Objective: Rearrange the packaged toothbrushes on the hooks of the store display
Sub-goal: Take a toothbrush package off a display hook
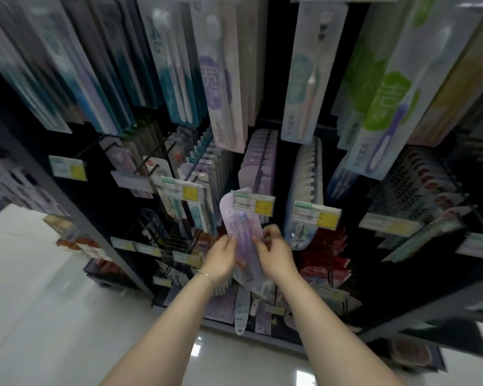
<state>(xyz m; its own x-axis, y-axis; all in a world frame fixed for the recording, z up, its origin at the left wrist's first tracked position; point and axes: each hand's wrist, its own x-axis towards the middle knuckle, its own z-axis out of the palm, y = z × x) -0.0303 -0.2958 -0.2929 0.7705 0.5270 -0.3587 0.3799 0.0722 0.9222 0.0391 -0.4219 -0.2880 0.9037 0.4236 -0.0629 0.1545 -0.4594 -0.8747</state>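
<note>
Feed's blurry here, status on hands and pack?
Hands: left hand and right hand both grip purple toothbrush pack by its sides. Pack top behind price tag; hooked or not, cannot tell.

Centre frame: a toothbrush pack [242, 232] between left hand [221, 259] and right hand [277, 253] — price tag [253, 203] just above, hanging packs [260, 154] behind.

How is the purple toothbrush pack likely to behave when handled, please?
The purple toothbrush pack is flat and long, so probably light and slightly bendy. Its glossy front may be slippery; the left hand and right hand both pinch its edges.
</note>
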